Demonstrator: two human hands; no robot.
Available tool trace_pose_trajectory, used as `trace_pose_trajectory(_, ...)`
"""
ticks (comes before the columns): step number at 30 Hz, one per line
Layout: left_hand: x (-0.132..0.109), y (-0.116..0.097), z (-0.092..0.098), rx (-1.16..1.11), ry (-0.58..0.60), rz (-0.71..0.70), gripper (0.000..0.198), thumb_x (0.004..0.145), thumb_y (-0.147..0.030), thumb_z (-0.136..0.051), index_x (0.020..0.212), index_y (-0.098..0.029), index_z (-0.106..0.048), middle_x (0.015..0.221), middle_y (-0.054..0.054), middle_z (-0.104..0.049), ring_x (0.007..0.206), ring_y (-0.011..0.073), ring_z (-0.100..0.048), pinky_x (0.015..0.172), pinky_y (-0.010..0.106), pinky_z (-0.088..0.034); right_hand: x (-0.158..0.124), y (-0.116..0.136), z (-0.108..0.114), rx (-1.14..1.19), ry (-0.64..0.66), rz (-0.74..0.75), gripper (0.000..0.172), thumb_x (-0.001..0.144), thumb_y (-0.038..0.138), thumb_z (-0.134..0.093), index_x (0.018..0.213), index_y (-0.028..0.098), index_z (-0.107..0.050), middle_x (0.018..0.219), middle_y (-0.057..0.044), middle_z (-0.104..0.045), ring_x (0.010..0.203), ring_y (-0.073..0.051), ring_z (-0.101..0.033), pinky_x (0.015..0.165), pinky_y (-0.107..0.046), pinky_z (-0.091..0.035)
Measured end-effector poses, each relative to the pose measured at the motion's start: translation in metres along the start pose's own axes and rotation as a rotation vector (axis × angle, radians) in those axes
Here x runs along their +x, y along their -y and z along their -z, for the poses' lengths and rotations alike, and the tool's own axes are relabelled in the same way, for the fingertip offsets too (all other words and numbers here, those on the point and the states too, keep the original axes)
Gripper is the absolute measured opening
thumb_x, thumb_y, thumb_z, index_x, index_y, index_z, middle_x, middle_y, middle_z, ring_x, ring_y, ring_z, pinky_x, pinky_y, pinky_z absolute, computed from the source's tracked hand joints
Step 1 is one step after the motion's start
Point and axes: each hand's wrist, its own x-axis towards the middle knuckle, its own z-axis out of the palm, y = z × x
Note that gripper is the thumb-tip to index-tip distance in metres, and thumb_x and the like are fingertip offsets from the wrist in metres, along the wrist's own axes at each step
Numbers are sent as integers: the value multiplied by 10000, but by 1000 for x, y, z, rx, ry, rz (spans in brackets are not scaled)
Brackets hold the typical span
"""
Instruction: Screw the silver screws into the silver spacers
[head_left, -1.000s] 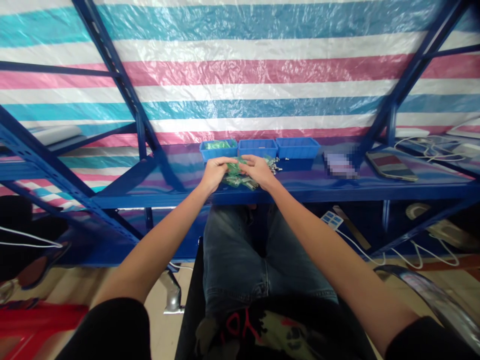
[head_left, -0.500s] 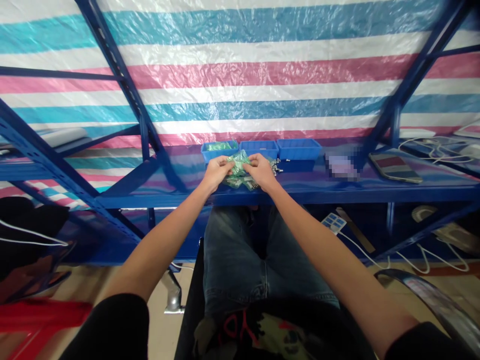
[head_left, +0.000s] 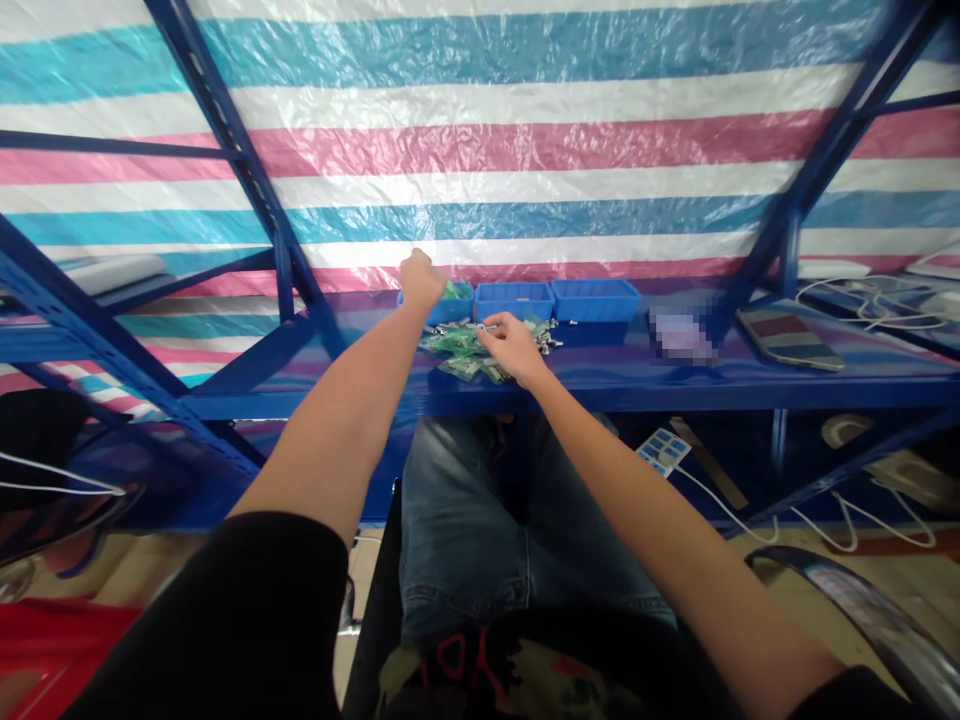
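My left hand (head_left: 421,277) is raised over the left blue bin (head_left: 437,312), its fingers curled and turned away, so what they hold is hidden. In that bin lie green plastic bags (head_left: 454,291). Lower down, my right hand (head_left: 514,346) pinches a small silvery part (head_left: 488,327) between thumb and fingers. Under and beside it spreads a pile of small green-tinted plastic bags (head_left: 463,346) on the blue shelf. Several small metal parts (head_left: 551,343) are scattered at the pile's right side.
Two more blue bins, a middle one (head_left: 514,301) and a right one (head_left: 596,300), line the back. Farther right are a blurred-out purple item (head_left: 682,333), a flat striped-looking tablet (head_left: 789,336) and white cables (head_left: 870,305). Blue uprights (head_left: 247,170) flank the shelf.
My left hand has left the green bag and moved up and back over the left bin. The right hand stays by the pile, now pinching a small silvery part.
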Motion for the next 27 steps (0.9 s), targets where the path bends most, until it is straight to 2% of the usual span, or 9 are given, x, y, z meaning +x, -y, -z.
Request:
trace_pose_trajectory(3,0,0,-10,24,14,-33,320,591,-3,-613,860,-169,-561,924,111,-616,1109,341,-526,914,436,-397,1,-1,0,-4,7,3,245,762,364,-562,940,196,-562,711,18,-591,687,-163,-569,672,-295,-421)
trace_pose_trajectory(7,-1,1,-18,42,53,-66,345,638,-62,-666,954,-150,-560,909,119,-613,1054,332,-556,904,419,-400,2,-2,-1,3,15,3,235,772,364,-559,934,195,-571,729,7,-606,710,-169,-581,693,-302,-430)
trace_pose_trajectory(13,-2,4,-20,160,88,-104,404,688,-115,-672,1064,-156,-531,982,151,-599,1077,360,-545,929,454,-383,3,-3,-2,13,25,5,204,780,370,-552,888,201,-590,741,1,-629,711,-168,-591,688,-301,-440)
trace_pose_trajectory(20,-4,10,-20,244,142,-137,138,660,-97,-638,772,-167,-600,856,120,-629,1045,315,-550,946,415,-375,4,-4,-3,13,30,24,175,778,361,-545,826,203,-602,700,4,-630,674,-163,-588,656,-294,-436)
trace_pose_trajectory(24,-2,8,-20,259,135,-150,115,716,-123,-582,811,-183,-608,926,115,-641,1003,279,-556,955,423,-375,3,-3,-3,8,32,34,167,782,358,-541,811,205,-600,702,4,-632,687,-164,-593,660,-293,-439)
trace_pose_trajectory(27,4,3,-20,252,134,-148,134,714,-95,-559,809,-169,-619,930,117,-638,1045,281,-540,978,421,-362,3,-2,-3,2,33,30,165,783,356,-538,809,204,-597,709,0,-636,691,-168,-599,670,-299,-443)
